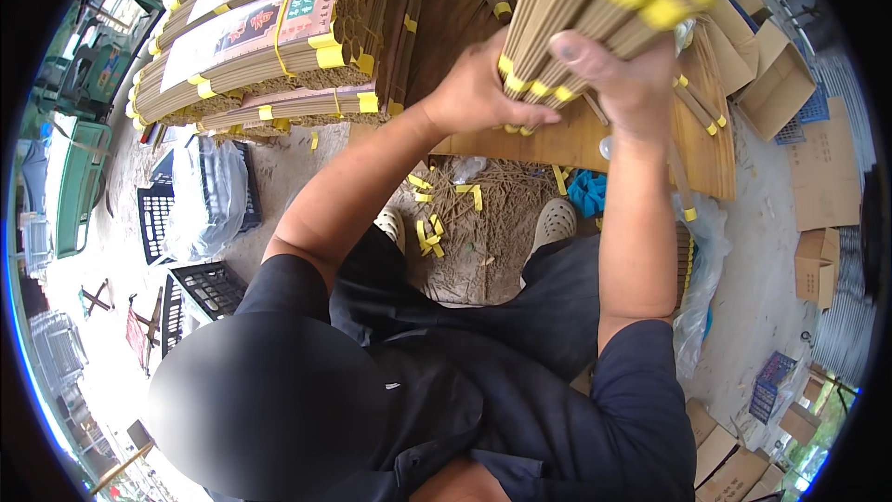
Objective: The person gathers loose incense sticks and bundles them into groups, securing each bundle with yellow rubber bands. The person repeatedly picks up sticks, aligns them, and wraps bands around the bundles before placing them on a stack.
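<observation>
Both of my hands grip a thick cluster of brown incense stick bundles (539, 33), bound with yellow paper bands, above the wooden table (711, 163). My left hand (476, 88) wraps the cluster's near left side by the lower bands. On the right side presses my right hand (624, 74), its thumb lying across the sticks. The far end tilts up and right and is blurred by motion. Left of my hands rises a large stack of incense packs (279, 23) with pink and white printed wrappers and yellow bands.
Thin loose bundles (697, 107) lie on the table's right part. Broken sticks and yellow paper scraps (429, 237) cover the floor between my feet. Black plastic crates (209, 293) stand at left; open cardboard boxes (767, 79) at right. A teal cloth (587, 193) lies below the table edge.
</observation>
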`<act>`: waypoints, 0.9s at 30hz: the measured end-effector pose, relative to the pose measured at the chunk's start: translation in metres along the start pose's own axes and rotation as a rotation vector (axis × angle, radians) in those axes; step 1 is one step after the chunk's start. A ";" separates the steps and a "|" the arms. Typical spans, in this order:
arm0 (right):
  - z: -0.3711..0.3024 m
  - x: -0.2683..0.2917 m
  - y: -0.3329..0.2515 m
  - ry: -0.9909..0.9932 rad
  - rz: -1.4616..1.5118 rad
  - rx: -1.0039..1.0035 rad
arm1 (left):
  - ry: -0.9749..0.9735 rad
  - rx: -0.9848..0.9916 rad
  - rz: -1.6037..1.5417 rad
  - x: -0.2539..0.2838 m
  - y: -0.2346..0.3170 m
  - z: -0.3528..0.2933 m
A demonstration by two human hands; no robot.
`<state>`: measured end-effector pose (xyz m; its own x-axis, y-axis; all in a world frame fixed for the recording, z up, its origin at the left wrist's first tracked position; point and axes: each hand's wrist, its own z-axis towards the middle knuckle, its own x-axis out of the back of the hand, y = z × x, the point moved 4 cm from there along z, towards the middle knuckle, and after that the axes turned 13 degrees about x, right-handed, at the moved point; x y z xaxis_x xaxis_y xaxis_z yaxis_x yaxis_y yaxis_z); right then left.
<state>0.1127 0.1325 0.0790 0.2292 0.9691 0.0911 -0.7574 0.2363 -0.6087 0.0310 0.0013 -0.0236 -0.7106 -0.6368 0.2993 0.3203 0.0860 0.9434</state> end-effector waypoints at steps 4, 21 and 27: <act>-0.020 0.003 0.024 -0.015 0.018 -0.114 | -0.055 0.128 -0.084 -0.008 -0.030 -0.009; -0.017 -0.005 0.018 0.141 0.135 -0.098 | -0.011 0.081 -0.158 -0.004 -0.005 -0.009; -0.009 -0.007 0.007 0.116 0.237 0.000 | 0.007 -0.009 -0.116 -0.001 0.003 -0.009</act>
<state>0.1115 0.1272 0.0670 0.1139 0.9828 -0.1451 -0.7982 0.0036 -0.6024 0.0387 -0.0048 -0.0227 -0.7387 -0.6477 0.1866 0.2412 0.0045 0.9705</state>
